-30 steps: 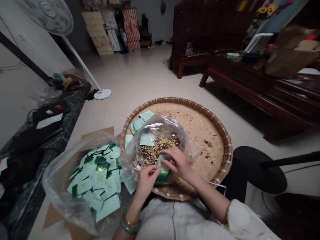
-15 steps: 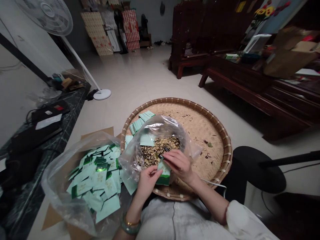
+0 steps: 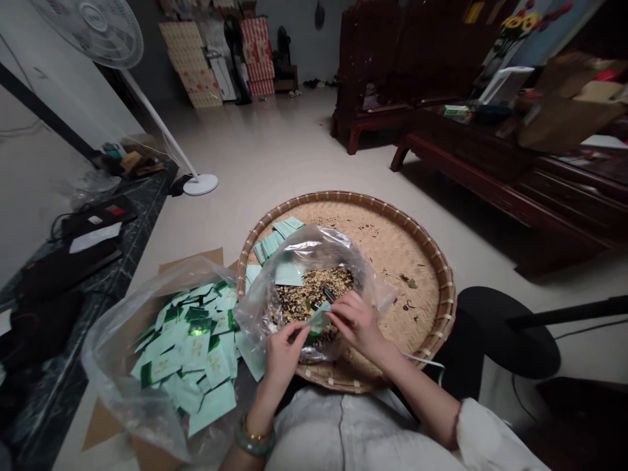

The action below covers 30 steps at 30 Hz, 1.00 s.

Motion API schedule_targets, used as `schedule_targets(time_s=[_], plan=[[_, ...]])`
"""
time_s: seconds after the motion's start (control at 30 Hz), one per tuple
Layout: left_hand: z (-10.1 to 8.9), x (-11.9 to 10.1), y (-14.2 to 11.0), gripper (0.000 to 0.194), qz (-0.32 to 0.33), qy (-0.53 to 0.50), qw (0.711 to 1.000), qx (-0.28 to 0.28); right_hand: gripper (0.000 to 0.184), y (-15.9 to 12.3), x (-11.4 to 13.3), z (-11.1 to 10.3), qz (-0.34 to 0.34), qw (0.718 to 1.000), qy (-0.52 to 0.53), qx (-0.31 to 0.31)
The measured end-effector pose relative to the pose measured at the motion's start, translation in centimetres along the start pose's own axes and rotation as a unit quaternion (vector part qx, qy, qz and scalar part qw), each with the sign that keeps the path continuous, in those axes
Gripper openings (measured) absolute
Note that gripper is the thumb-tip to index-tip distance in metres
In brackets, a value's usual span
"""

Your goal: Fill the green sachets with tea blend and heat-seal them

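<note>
A light-green paper sachet (image 3: 318, 318) with a darker green end is stretched between my two hands, tilted over the open bag. My left hand (image 3: 284, 353) pinches its lower left end. At the opposite end, the fingers of my right hand (image 3: 357, 324) are closed on its edge. Under them is a clear plastic bag (image 3: 301, 245) holding a dry mix (image 3: 324, 282) of pale and dark bits. A slim black object (image 3: 328, 294) lies by my right fingertips; its kind is unclear. Another green sachet (image 3: 289, 275) rests inside the bag's far left side.
The bag sits in a round woven bamboo tray (image 3: 444, 288) on my lap. Stacked sachets (image 3: 275, 241) lie at its far left. To the left is a large plastic bag (image 3: 105, 347) full of green sachets (image 3: 193, 353). A fan base (image 3: 510, 333) stands at right.
The sachet has turned from upright to slanted, with its printed face no longer toward me. My left hand has shifted slightly left and up, my right hand slightly right.
</note>
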<state>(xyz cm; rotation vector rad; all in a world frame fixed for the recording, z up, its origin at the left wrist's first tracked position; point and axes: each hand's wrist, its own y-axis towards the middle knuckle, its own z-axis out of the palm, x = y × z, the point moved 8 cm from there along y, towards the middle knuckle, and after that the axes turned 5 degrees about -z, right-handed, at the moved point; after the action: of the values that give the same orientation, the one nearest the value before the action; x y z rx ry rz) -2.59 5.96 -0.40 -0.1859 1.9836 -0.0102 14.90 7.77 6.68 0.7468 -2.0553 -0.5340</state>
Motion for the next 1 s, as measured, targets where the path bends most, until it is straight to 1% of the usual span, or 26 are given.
schedule_targets(time_s=[0.07,0.1,0.17,0.2,0.23,0.3,0.37,0.43,0.47,0.5,0.53,0.57,0.63,0.7,0.77,0.8,0.83,0.87,0.9,0.93,1.0], plan=[[-0.2,0.1,0.1,0.021,0.0,-0.009,1.0,-0.013,0.012,-0.2,-0.2,0.2,0.031,0.999,0.029,0.017],[-0.2,0.1,0.1,0.021,-0.001,-0.018,1.0,-0.016,0.012,-0.3,-0.5,0.4,0.056,0.997,0.044,0.029],[-0.1,0.1,0.1,0.022,-0.001,-0.037,0.999,-0.018,0.012,-0.8,-1.4,1.1,0.126,0.986,0.081,0.066],[0.0,0.0,0.1,0.021,-0.001,-0.043,0.999,-0.018,0.012,-1.1,-1.9,1.6,0.166,0.976,0.108,0.09],[0.0,0.0,0.0,0.021,-0.002,-0.047,0.999,-0.017,0.013,-1.4,-2.4,2.2,0.205,0.962,0.141,0.115],[0.2,0.1,0.0,0.021,-0.009,-0.05,0.999,-0.015,0.018,-2.2,-3.0,3.4,0.268,0.924,0.218,0.164],[0.3,0.1,-0.1,0.022,-0.017,-0.054,0.998,-0.005,0.028,-3.0,-3.1,4.5,0.31,0.879,0.297,0.206],[0.4,-0.1,-0.1,0.023,-0.009,-0.05,0.999,0.009,0.04,-3.8,-3.1,5.5,0.349,0.831,0.359,0.243],[0.5,-0.3,-0.1,0.024,0.001,-0.043,0.999,0.017,0.045,-4.2,-3.0,6.0,0.365,0.809,0.384,0.255],[0.6,-0.5,-0.1,0.025,0.014,-0.034,0.999,0.025,0.049,-4.5,-3.0,6.3,0.377,0.793,0.402,0.26],[0.6,-0.7,0.0,0.026,0.026,-0.022,0.999,0.029,0.053,-4.6,-3.0,6.5,0.384,0.785,0.414,0.256],[0.5,-0.9,0.0,0.028,0.036,-0.011,0.999,0.031,0.056,-4.5,-3.1,6.6,0.383,0.785,0.422,0.244],[0.4,-1.1,0.0,0.03,0.058,0.014,0.998,0.024,0.059,-4.2,-3.3,6.5,0.372,0.796,0.425,0.218],[-0.1,-1.7,-0.1,0.032,0.099,0.054,0.994,-0.007,0.061,-4.2,-3.7,6.4,0.365,0.81,0.406,0.213],[-0.4,-3.0,-0.6,0.032,0.168,0.117,0.977,-0.058,0.06,-4.2,-4.2,6.1,0.35,0.84,0.352,0.217],[-0.4,-3.7,-1.0,0.031,0.207,0.156,0.963,-0.076,0.06,-4.1,-4.4,5.8,0.337,0.859,0.319,0.216],[0.0,-4.4,-1.4,0.033,0.241,0.195,0.947,-0.083,0.059,-3.9,-4.5,5.6,0.322,0.876,0.29,0.212],[0.6,-4.9,-1.8,0.04,0.268,0.232,0.932,-0.076,0.058,-3.7,-4.4,5.4,0.308,0.889,0.269,0.208],[1.4,-5.2,-2.1,0.049,0.285,0.259,0.921,-0.056,0.056,-3.6,-4.3,5.3,0.298,0.896,0.257,0.207],[2.1,-5.3,-2.2,0.056,0.293,0.276,0.915,-0.033,0.054,-3.5,-4.2,5.3,0.293,0.899,0.253,0.206],[2.9,-5.1,-2.3,0.063,0.295,0.277,0.914,-0.005,0.05,-3.4,-3.9,5.4,0.291,0.898,0.259,0.203]])
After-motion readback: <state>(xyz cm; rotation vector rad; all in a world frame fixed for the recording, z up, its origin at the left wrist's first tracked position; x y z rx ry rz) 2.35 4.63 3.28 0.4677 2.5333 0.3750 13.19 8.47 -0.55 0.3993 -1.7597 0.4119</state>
